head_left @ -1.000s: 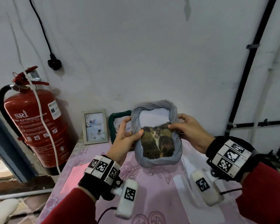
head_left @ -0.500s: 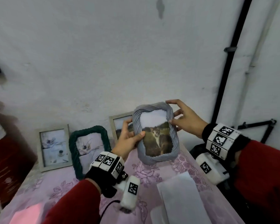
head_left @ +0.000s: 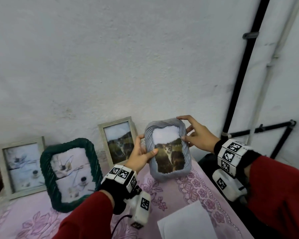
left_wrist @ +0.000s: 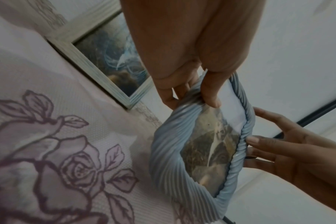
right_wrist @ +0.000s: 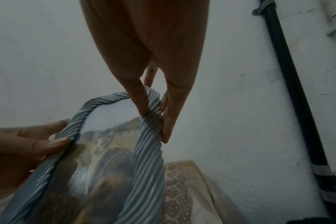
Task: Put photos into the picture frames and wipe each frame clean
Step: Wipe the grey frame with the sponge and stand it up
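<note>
Along the table's (head_left: 188, 195) back edge, against the wall, stand a pale wooden frame (head_left: 6, 169), a dark green twisted frame (head_left: 47, 169) and a second pale wooden frame (head_left: 102, 135). To their right, near the back right corner, the grey twisted frame (head_left: 149, 144) with its cat photo (head_left: 169, 157) stands upright, long axis vertical, its lower edge at or just above the cloth; I cannot tell which. The left hand (head_left: 139, 155) pinches its left rail, thumb on the front. The right hand (head_left: 199, 138) pinches the right rail, fingers spread, one fingertip on the top corner. Both hands are equally close. White paper (head_left: 185, 221) lies nearer, by the right edge. Setting it down looks next.
</note>
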